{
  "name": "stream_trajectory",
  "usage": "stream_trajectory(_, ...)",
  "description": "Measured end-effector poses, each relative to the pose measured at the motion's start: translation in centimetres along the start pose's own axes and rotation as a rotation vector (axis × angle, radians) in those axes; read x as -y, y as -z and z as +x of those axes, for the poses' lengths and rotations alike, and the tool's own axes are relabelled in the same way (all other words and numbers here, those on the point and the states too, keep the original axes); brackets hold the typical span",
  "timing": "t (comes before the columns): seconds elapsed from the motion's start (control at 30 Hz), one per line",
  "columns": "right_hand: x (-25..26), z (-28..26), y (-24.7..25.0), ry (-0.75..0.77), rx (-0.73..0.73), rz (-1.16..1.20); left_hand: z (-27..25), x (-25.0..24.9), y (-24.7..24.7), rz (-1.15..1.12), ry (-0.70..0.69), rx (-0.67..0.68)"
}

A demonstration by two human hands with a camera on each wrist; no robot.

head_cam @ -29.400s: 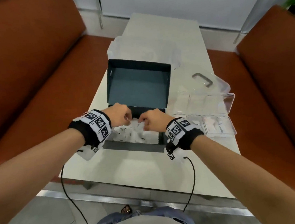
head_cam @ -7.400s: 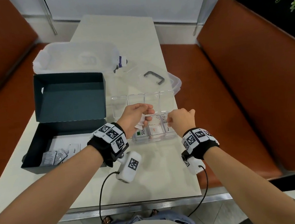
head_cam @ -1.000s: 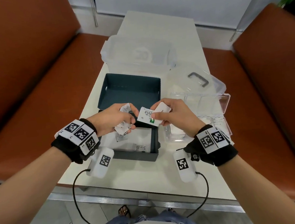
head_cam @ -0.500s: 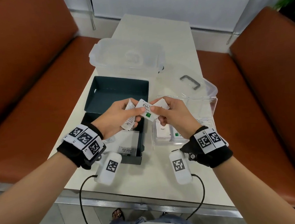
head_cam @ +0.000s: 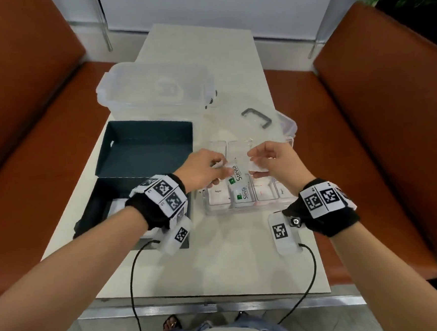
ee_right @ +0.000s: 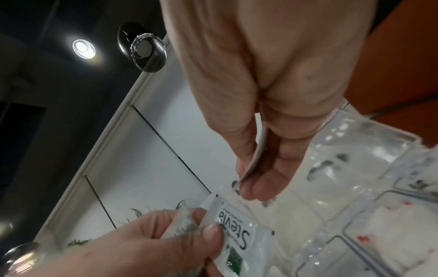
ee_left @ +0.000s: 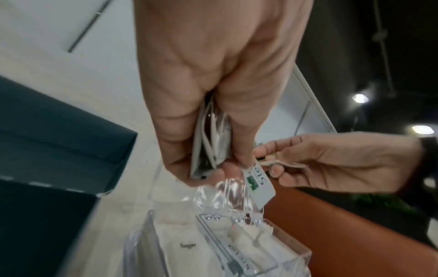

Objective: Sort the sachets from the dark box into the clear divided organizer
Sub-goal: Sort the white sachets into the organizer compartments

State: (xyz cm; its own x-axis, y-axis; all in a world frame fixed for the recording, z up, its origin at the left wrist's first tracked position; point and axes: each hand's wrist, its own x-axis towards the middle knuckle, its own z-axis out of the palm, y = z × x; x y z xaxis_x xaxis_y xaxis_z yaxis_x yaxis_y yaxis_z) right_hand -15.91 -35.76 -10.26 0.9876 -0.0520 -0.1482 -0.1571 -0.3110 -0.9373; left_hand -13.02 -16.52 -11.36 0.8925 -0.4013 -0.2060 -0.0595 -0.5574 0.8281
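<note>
My left hand (head_cam: pixel 207 170) grips a small stack of sachets (ee_left: pixel 211 144) and pinches a white Stevia sachet (head_cam: pixel 236 173) that hangs over the clear divided organizer (head_cam: pixel 216 210). My right hand (head_cam: pixel 270 160) pinches a plain white sachet (head_cam: pixel 258 167) just right of it, above the organizer's middle compartments. The organizer holds a Sugar sachet (head_cam: pixel 218 195), another Stevia sachet (head_cam: pixel 242 193) and more white sachets to the right. The dark box (head_cam: pixel 96 202) lies open at the left; my left forearm hides most of its inside.
A large clear lidded tub (head_cam: pixel 155 89) stands behind the dark box. The organizer's open lid with a grey handle (head_cam: pixel 256 117) lies behind the organizer. Orange bench seats (head_cam: pixel 367 126) flank the table (head_cam: pixel 234 264). Cables run from both wrists over the front edge.
Both hands moved right, from over the dark box to over the organizer. The Stevia sachet, held between both hands before, now hangs from my left hand alone; the right hand has pulled away.
</note>
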Motion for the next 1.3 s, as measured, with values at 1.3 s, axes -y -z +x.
stream_trajectory(1.3, -5.0, -3.1, 2.5, -0.123, -0.117, 0.172, 3.3, -1.1, -5.0, 0.707, -0.139, 0.02)
